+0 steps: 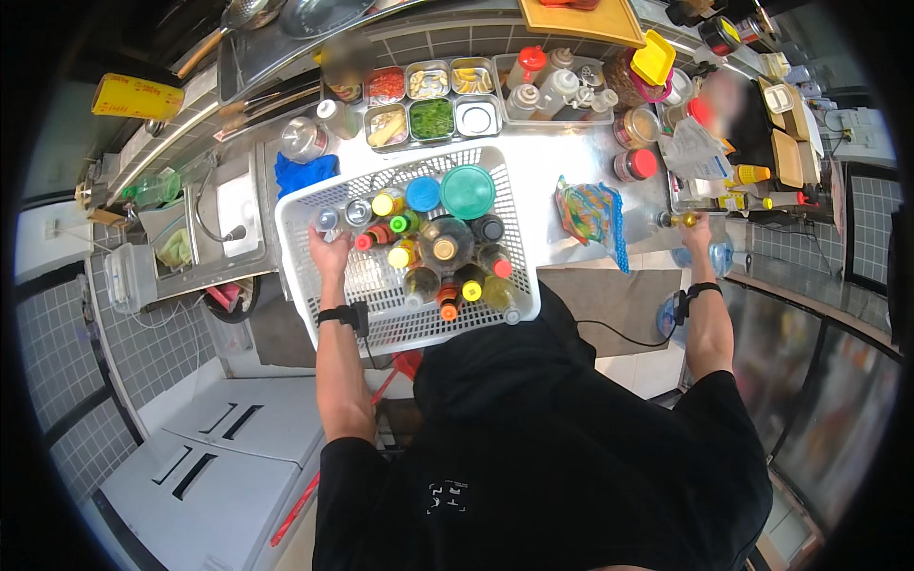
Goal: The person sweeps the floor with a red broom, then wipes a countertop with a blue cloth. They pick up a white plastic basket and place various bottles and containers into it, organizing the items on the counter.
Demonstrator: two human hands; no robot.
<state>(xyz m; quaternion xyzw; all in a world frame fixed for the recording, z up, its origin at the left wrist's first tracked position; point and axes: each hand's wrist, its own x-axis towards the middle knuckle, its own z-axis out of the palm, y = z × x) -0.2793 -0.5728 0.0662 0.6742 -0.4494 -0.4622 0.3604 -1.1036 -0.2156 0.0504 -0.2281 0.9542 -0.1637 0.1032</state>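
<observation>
A white plastic basket (410,335) stands before me, holding several bottles and jars, among them a green-lidded container (468,191) and a blue-lidded one (423,193). My left hand (330,251) is inside its left part, thumb and fingers spread beside a clear-topped container (326,219); whether it grips this is unclear. Far to the right, my right hand (697,233) holds a small glass bottle with a gold-coloured cap (675,220) at the counter's right end. Between basket and right hand lies a colourful plastic packet (591,214) on the steel counter (532,160).
Behind the basket stand metal trays of chopped food (431,118) and a clear bin of squeeze bottles (507,118). Red-lidded jars (634,165) and a crowded tray (675,200) are at the right. A sink (260,246) with a curved tap lies left; a blue cloth (303,173) touches the basket's back-left area.
</observation>
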